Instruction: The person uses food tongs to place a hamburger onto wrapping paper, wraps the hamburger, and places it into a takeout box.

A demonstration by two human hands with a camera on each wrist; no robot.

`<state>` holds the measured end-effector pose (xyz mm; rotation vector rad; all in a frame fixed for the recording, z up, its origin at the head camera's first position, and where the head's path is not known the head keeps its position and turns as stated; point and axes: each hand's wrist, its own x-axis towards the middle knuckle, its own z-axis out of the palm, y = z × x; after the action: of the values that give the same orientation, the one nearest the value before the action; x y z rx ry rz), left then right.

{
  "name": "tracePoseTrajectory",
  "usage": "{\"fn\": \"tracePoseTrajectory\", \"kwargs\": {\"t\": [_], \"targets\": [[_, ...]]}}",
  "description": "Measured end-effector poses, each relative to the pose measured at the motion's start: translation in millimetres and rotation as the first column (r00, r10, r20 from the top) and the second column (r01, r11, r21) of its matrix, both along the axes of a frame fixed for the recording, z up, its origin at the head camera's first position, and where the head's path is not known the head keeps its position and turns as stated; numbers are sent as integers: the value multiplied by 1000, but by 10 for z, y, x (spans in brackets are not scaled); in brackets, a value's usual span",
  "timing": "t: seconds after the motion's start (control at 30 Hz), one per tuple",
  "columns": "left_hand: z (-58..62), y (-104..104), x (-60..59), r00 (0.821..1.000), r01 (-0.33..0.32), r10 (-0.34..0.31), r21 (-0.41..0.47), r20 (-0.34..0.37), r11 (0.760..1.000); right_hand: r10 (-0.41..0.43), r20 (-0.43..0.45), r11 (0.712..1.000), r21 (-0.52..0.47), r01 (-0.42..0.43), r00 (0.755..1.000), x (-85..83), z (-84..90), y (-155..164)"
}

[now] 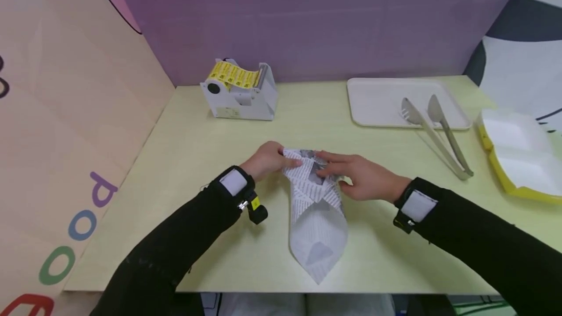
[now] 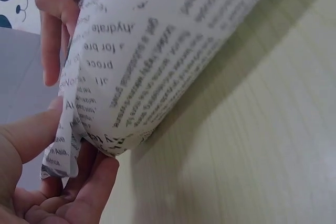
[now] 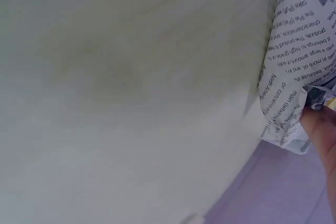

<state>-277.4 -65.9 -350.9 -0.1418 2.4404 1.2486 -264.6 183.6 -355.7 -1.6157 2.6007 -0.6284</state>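
A newsprint-patterned wrapping paper, folded into a narrow parcel, lies on the table with its plain pointed flap towards me. My left hand pinches the far left corner, thumb on top; in the left wrist view the fingers curl beneath the folded edge of the printed paper. From the right, my right hand holds the far end, its fingers laid over the top and its thumb at the right side. In the right wrist view a digit tucks at a fold of the paper. What lies inside is hidden.
Behind the hands stands a white dispenser with a roll of yellow labels. At the back right, metal tongs lean on a white tray. An open yellow-and-white takeaway box sits at the right edge. A purple wall closes off the back.
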Motion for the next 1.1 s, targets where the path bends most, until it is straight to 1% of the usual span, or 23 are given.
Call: {"fn": "tracePoseTrajectory", "kwargs": {"t": [0.13,0.23,0.33,0.47,0.53,0.63,0.73,0.8,0.83,0.87,0.9,0.93,0.97,1.0,1.07,1.1], "targets": [[12,7,-3,1000,-3,3,-11,7,1000,31,-81,992,126,-21,996,26,33,-25],[11,7,-2,1000,-9,10,-15,9,1000,49,-105,983,179,-30,993,42,39,-23],[13,13,-1,1000,-4,4,-13,4,1000,49,-102,978,207,-28,994,48,40,1],[13,20,1,1000,0,0,6,-4,1000,28,-48,969,247,-15,998,46,25,30],[5,15,4,1000,-1,1,8,-8,1000,29,-34,960,280,-19,999,47,12,38],[-10,3,7,1000,-3,3,-2,-15,1000,53,-57,942,334,-31,997,49,-8,47],[-12,-4,15,1000,19,-19,-8,-19,1000,65,-69,933,357,-37,995,52,-6,55],[13,-10,27,997,56,-57,-32,-53,998,68,-54,934,356,-45,996,49,3,56],[41,-14,34,992,87,-92,-55,-82,995,66,-36,935,351,-49,997,43,11,52],[69,-14,39,982,135,-146,-92,-124,987,63,-16,938,344,-54,998,38,18,49],[105,-6,48,964,185,-207,-140,-166,973,57,3,940,337,-55,998,36,26,42],[138,9,55,941,229,-267,-191,-207,955,54,15,942,332,-56,998,32,29,39],[167,35,61,910,272,-333,-251,-247,929,50,23,945,324,-55,998,29,29,35],[192,69,67,878,313,-395,-299,-271,901,44,32,948,314,-52,999,29,28,32],[204,146,75,818,382,-499,-378,-287,843,32,39,953,299,-42,999,36,14,28],[201,185,82,802,407,-529,-395,-278,824,33,34,956,290,-42,999,41,1,28]]}}
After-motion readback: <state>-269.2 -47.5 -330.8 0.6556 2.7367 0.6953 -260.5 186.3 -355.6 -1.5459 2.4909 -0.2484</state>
